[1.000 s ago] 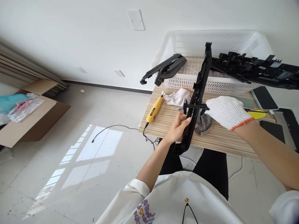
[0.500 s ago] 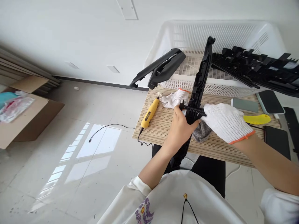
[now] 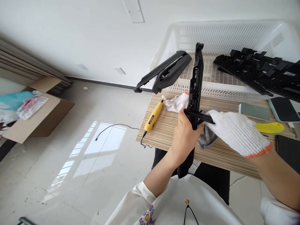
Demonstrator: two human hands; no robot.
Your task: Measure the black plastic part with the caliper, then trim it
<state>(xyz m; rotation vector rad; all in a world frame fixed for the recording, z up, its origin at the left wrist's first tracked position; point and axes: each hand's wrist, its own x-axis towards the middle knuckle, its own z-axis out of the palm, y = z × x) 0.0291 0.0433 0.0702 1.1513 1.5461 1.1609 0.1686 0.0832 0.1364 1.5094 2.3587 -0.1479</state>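
Note:
My bare left hand (image 3: 185,136) is wrapped round a long black plastic trim piece (image 3: 196,82), which stands nearly upright over the table's front edge with its lower end near my lap. In my right hand (image 3: 236,132), which wears a white knit glove with an orange cuff, is a black caliper (image 3: 205,117). The caliper lies across the trim piece, just above my left thumb; whether its jaws touch the plastic I cannot tell. A grey cloth (image 3: 207,138) lies under my right fingertips. To the left are a loose white glove (image 3: 177,103) and a yellow corded tool (image 3: 154,116).
A white plastic basket (image 3: 225,89) stands behind, with black trim pieces (image 3: 173,70) across its left side and more black parts (image 3: 260,70) at right. Phones (image 3: 284,109) and a yellow-handled tool (image 3: 269,127) lie right. An open cardboard box (image 3: 47,115) is on the floor.
The trim piece has swung more upright, its top moving left. The caliper has shifted slightly right and down with my gloved hand. The camera view has turned a little left.

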